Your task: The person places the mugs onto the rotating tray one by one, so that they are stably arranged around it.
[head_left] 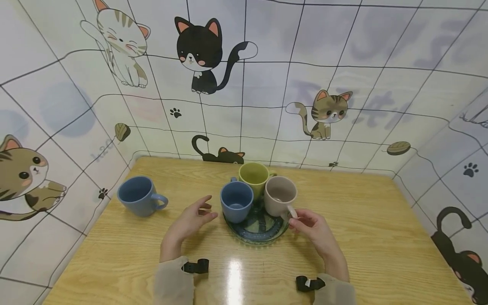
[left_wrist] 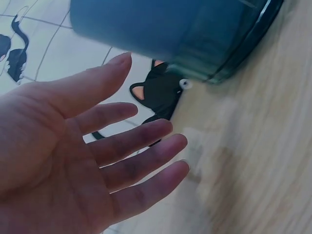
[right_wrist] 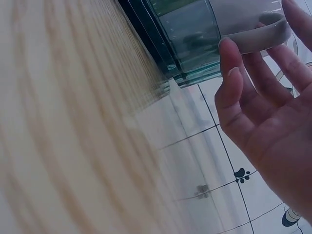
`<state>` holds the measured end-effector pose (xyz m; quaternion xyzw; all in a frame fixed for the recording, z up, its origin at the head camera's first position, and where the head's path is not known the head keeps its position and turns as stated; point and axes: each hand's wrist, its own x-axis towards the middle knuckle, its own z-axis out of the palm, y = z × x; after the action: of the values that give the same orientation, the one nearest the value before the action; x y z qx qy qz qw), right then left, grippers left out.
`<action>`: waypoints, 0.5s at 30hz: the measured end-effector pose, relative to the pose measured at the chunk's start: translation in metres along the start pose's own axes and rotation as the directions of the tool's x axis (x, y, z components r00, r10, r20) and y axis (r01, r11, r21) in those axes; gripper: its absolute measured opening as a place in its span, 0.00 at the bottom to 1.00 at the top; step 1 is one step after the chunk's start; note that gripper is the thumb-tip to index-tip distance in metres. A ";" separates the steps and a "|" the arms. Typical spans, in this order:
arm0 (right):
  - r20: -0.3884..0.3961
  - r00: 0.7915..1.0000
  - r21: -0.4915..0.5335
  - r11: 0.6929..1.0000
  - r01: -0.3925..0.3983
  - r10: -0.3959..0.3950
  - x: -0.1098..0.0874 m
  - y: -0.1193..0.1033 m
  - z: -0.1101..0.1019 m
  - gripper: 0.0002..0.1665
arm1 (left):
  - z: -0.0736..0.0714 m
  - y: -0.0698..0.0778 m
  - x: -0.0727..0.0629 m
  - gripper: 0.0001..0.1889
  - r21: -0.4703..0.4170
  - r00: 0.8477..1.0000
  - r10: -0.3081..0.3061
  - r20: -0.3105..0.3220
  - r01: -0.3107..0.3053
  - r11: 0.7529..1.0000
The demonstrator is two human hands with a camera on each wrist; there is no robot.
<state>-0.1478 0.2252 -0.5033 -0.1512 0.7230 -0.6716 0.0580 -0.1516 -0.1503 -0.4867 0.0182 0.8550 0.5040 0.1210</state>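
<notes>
Three mugs stand close together on a greenish glass dish (head_left: pixel 256 238): a blue mug (head_left: pixel 236 205) at left, a yellow-green mug (head_left: pixel 254 174) at the back and a pale pinkish-beige mug (head_left: pixel 280 195) at right. My right hand (head_left: pixel 318 233) grips the beige mug's handle; the right wrist view shows the fingers and thumb about this handle (right_wrist: pixel 261 38). To the left of the dish, my left hand (head_left: pixel 190 222) holds nothing, its fingers spread and loosely bent near the blue mug. In the left wrist view its palm (left_wrist: pixel 63 161) lies below that mug.
Another blue mug (head_left: pixel 138 197) stands on the wooden table (head_left: pixel 366 228) at the left, its handle turned right. Walls covered in a cat-print sheet (head_left: pixel 267 84) close off the table's back and both sides.
</notes>
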 end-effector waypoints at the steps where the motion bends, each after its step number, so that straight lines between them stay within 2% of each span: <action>1: 0.003 1.000 -0.001 1.000 0.001 -0.001 0.000 0.000 0.000 0.18 | -0.003 0.001 -0.002 0.35 0.008 1.000 -0.002 -0.007 0.002 1.000; 5: -0.007 1.000 -0.011 1.000 0.001 -0.001 -0.001 0.001 -0.002 0.18 | -0.014 0.002 -0.009 0.35 0.037 0.999 -0.015 -0.033 0.016 0.999; 8: -0.044 0.999 -0.047 0.999 -0.014 0.012 -0.001 0.001 -0.003 0.17 | -0.023 0.002 -0.017 0.35 0.038 0.998 -0.033 -0.050 0.035 0.999; 15: -0.152 0.984 -0.102 0.989 -0.109 0.093 0.001 0.003 -0.007 0.22 | -0.042 -0.001 -0.033 0.34 0.015 0.992 -0.079 -0.095 0.081 0.997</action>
<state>-0.1513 0.2318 -0.5052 -0.0674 0.7678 -0.6364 0.0302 -0.1287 -0.1919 -0.4614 -0.0387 0.8645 0.4910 0.1005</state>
